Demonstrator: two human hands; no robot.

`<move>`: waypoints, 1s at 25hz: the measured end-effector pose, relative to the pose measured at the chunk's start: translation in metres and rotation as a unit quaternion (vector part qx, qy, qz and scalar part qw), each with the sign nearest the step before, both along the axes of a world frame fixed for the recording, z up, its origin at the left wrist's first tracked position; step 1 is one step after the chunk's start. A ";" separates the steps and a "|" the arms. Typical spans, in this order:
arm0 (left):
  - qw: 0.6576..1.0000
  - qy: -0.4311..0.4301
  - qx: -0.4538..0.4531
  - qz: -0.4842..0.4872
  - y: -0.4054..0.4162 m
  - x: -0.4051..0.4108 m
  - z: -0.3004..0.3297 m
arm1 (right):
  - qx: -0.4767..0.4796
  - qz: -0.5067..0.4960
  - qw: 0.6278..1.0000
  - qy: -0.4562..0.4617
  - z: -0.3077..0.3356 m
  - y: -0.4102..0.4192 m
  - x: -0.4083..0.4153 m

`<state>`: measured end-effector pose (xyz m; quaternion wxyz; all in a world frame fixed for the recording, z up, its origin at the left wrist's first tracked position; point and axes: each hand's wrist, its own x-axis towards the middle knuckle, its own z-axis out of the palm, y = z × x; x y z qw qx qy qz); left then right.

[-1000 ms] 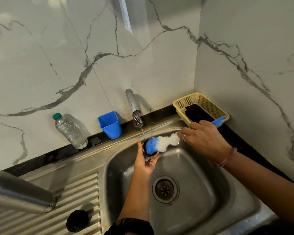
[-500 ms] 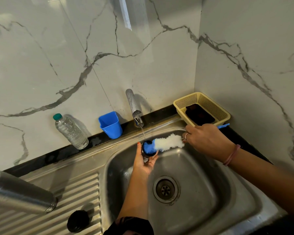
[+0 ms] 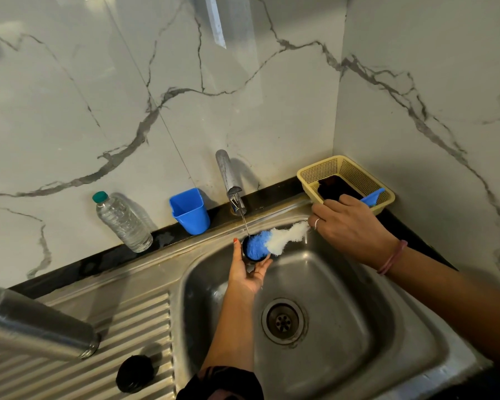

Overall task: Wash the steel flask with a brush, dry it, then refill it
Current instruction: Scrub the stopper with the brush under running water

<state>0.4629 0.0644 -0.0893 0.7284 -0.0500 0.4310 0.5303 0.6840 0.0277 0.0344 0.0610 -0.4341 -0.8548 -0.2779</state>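
Right hand (image 3: 351, 226) gripped brush (image 3: 274, 241) handle; left hand (image 3: 250, 269) cupped small dark cap (image 3: 253, 249), probably flask's, under tap stream (image 3: 244, 223). Step: scrubbing cap. Next: flask (image 3: 38, 327) at 8 o'clock needs brushing.

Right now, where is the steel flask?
The steel flask lies on its side at the lower left, on the ribbed draining board, beside a black cap.
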 end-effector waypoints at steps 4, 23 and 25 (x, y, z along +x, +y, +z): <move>1.000 0.006 0.002 -0.007 0.002 0.000 0.000 | -0.040 -0.013 0.999 -0.014 -0.005 0.003 0.005; 1.000 0.014 -0.009 0.000 0.003 -0.005 -0.003 | -0.008 -0.052 0.999 -0.003 -0.005 -0.013 0.003; 1.000 0.014 -0.015 0.001 0.000 -0.004 -0.004 | 0.046 -0.039 0.998 0.028 -0.007 -0.014 0.004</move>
